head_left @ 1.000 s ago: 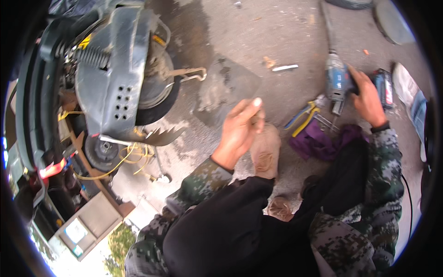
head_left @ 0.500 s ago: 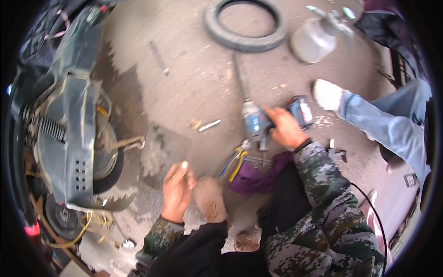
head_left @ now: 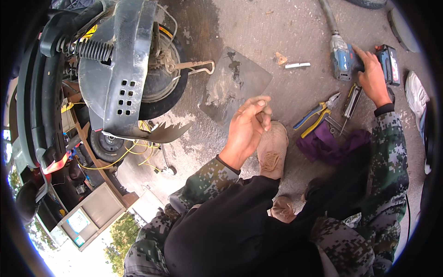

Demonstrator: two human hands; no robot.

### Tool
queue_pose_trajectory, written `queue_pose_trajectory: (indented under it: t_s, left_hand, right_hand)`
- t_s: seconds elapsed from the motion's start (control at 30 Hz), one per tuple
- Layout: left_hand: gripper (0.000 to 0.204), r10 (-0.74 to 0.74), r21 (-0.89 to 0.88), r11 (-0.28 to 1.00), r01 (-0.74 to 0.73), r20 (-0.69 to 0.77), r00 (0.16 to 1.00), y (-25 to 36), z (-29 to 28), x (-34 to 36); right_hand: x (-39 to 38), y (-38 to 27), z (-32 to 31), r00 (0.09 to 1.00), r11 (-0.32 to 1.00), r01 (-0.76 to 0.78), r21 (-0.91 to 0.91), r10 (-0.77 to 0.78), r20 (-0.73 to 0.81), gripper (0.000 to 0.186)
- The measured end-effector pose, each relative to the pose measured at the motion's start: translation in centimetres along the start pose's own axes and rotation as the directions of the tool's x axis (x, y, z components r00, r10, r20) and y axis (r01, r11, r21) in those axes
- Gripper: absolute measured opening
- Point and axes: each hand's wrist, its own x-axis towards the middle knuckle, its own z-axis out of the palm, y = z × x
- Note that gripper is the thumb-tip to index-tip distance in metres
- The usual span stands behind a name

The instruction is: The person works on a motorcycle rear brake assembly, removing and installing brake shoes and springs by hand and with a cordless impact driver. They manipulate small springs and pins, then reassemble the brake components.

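Note:
At the upper right, my right hand grips the handle of a blue cordless impact wrench. The tool lies on the ground, its long grey shaft pointing away from me and its battery beyond my knuckles. My left hand is raised over the ground by my shoe, thumb and fingers curled together; whatever they may hold is hidden. Below the wrench are blue-and-yellow pliers, a folding hex key set and a purple cloth.
Left stands a scooter's rear wheel with a coil spring and a dark perforated guard. A dark flat sheet lies in the middle, beside a white stick. A person's white shoe is at the right edge.
My view has swung left and down, so the scooter fills more of it and the tyre has nearly left the top. My right hand is still on the impact wrench; the left stays curled.

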Motion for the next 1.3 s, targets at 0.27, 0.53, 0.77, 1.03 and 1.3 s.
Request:
queue_pose_trajectory:
  t_s: [0.27, 0.53, 0.77, 1.03, 1.3]
  left_hand:
    - [0.030, 0.009, 0.113, 0.994, -0.013, 0.036, 0.999, 0.0, 0.4, -0.2]
    - [0.047, -0.077, 0.219, 0.974, 0.058, 0.081, 0.994, 0.2, 0.2, -2.0]
    - [0.043, -0.071, 0.196, 0.979, 0.053, 0.087, 0.994, -0.3, -1.3, -3.2]
    - [0.029, -0.124, 0.209, 0.974, 0.085, 0.184, 0.975, -1.2, -5.3, -4.3]
    - [0.013, -0.138, 0.120, 0.988, 0.099, 0.376, 0.916, 0.8, -8.1, -3.5]
  right_hand:
    - [-3.1, -7.5, -3.0, 0.993, 0.940, -0.026, 0.339, 0.063, -0.096, 0.036]
    - [-6.6, -21.1, -1.9, 0.952, 0.524, -0.134, 0.841, -0.167, 0.255, 0.033]
    - [-8.8, -24.7, -0.2, 0.913, 0.279, -0.365, 0.888, -0.078, 0.399, 0.018]
    - [-10.6, -23.2, -0.4, 0.839, 0.672, -0.425, 0.607, 0.040, 0.543, 0.031]
    - [-10.7, -26.0, -6.9, 0.882, 0.533, -0.464, 0.707, 0.202, 0.426, 0.023]
